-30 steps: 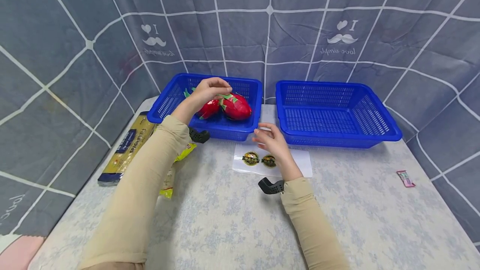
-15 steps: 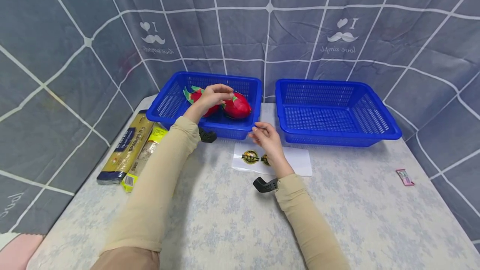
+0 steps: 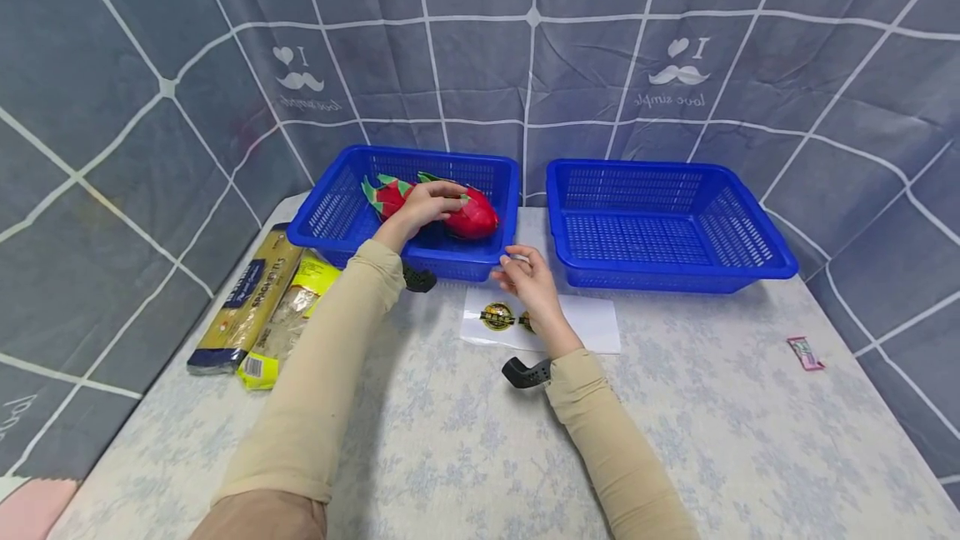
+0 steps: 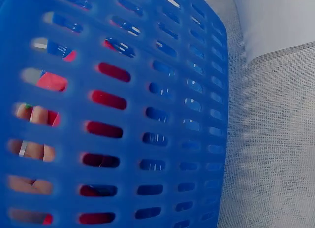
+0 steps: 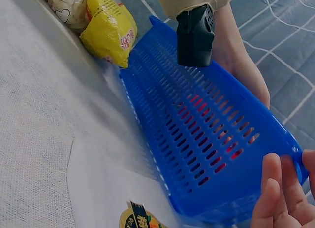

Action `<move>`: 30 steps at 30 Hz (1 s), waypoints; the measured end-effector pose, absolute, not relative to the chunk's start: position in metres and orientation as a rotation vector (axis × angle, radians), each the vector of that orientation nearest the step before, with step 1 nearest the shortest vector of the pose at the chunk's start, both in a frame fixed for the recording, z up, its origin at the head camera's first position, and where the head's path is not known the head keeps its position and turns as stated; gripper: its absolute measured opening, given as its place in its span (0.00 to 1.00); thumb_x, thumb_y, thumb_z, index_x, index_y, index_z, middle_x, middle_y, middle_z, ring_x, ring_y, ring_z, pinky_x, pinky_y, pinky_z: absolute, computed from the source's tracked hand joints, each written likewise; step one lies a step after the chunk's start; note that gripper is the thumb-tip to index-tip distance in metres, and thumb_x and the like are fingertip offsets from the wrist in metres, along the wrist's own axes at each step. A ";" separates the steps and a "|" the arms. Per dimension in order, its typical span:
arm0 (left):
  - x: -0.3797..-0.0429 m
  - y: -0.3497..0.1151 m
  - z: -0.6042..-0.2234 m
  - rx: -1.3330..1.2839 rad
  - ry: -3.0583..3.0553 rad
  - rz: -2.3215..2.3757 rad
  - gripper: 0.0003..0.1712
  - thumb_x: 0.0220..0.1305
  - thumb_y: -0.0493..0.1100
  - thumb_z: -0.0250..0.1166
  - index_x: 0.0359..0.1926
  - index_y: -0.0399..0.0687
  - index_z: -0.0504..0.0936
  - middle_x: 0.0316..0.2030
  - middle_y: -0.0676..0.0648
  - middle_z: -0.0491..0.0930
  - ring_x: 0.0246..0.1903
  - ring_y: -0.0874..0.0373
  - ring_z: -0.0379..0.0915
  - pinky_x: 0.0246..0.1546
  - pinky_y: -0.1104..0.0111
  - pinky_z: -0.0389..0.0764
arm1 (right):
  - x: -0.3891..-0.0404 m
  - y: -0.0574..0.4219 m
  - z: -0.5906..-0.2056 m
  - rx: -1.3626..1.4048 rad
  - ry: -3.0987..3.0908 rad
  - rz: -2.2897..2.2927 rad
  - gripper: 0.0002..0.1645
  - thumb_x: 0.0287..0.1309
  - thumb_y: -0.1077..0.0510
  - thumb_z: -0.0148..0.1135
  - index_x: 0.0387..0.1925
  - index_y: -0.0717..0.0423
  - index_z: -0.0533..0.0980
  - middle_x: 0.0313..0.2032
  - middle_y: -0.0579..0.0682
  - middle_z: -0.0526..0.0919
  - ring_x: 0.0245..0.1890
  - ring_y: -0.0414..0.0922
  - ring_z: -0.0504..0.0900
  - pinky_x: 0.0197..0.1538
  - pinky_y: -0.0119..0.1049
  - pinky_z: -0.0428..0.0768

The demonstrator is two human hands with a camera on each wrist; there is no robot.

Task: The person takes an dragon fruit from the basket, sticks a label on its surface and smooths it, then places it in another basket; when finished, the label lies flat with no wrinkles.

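Note:
In the head view, my left hand (image 3: 429, 205) reaches into the left blue basket (image 3: 397, 253), its fingers curled at the leafy end of the right-hand red dragon fruit (image 3: 474, 218). A second dragon fruit (image 3: 386, 197) with green leaf tips lies to the left, partly behind this hand. Through the basket slots in the left wrist view, fingers (image 4: 37, 150) show beside the red skin. My right hand (image 3: 531, 283) is at the basket's front right corner. In the right wrist view, its fingers (image 5: 270, 176) and thumb pinch the basket rim (image 5: 290, 134).
A second blue basket (image 3: 637, 265) stands at the right. Left on the table lie a spaghetti pack (image 3: 247, 294) and a yellow-and-clear bag (image 3: 281, 327). A white sheet with round stickers (image 3: 592, 325) is in front of the baskets; a small pink packet (image 3: 806, 353) lies far right.
My left hand has come down from above the dragon fruit to its leafy end, shifting slightly right at first. My right hand has moved slightly left to the basket corner.

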State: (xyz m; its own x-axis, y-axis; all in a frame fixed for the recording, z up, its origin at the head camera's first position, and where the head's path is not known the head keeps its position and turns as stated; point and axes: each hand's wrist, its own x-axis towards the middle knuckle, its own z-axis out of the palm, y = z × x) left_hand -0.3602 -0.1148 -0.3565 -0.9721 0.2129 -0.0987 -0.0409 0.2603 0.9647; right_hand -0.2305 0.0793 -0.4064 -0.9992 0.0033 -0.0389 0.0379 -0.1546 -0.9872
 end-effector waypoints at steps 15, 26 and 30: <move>-0.354 -0.109 -0.357 0.144 2.518 1.696 0.16 0.53 0.30 0.67 0.45 0.31 0.81 0.36 0.44 0.80 0.34 0.59 0.72 0.42 0.67 0.78 | -0.231 0.079 -0.407 0.041 1.997 -2.375 0.15 0.65 0.62 0.54 0.53 0.58 0.68 0.32 0.50 0.82 0.32 0.40 0.82 0.35 0.27 0.77; -0.345 -0.108 -0.338 0.135 2.498 1.841 0.16 0.52 0.33 0.70 0.44 0.34 0.83 0.39 0.41 0.83 0.29 0.61 0.77 0.38 0.67 0.81 | -0.231 0.080 -0.404 0.044 2.059 -2.318 0.16 0.65 0.61 0.54 0.53 0.59 0.68 0.38 0.57 0.81 0.38 0.50 0.83 0.43 0.36 0.79; -0.335 -0.105 -0.317 0.120 2.501 1.916 0.15 0.52 0.35 0.71 0.43 0.37 0.84 0.38 0.44 0.83 0.28 0.62 0.78 0.35 0.70 0.80 | -0.226 0.081 -0.393 0.082 2.198 -2.260 0.18 0.64 0.59 0.56 0.53 0.62 0.70 0.45 0.58 0.76 0.45 0.56 0.79 0.49 0.44 0.77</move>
